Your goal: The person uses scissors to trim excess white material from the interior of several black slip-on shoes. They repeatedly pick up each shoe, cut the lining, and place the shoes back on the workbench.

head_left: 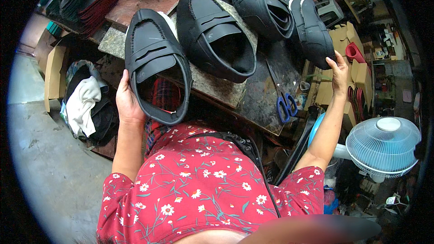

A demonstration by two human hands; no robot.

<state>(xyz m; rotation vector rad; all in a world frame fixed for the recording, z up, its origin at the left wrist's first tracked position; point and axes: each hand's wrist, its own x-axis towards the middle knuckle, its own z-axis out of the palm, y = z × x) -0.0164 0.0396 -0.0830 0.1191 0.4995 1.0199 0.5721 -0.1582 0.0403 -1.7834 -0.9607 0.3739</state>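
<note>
The left hand (126,101) is gripping one black loafer upper (156,63) at centre left and the right hand (339,70) is closing on another (314,31) at upper right, while two uppers (217,36) between them are lying untouched.

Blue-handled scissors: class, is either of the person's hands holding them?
No. The blue-handled scissors lie alone on the workbench, while the left hand grips a black loafer upper and the right hand touches another.

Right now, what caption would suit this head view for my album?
Left hand holds one black shoe upper while right hand touches another on a cluttered workbench.
</note>
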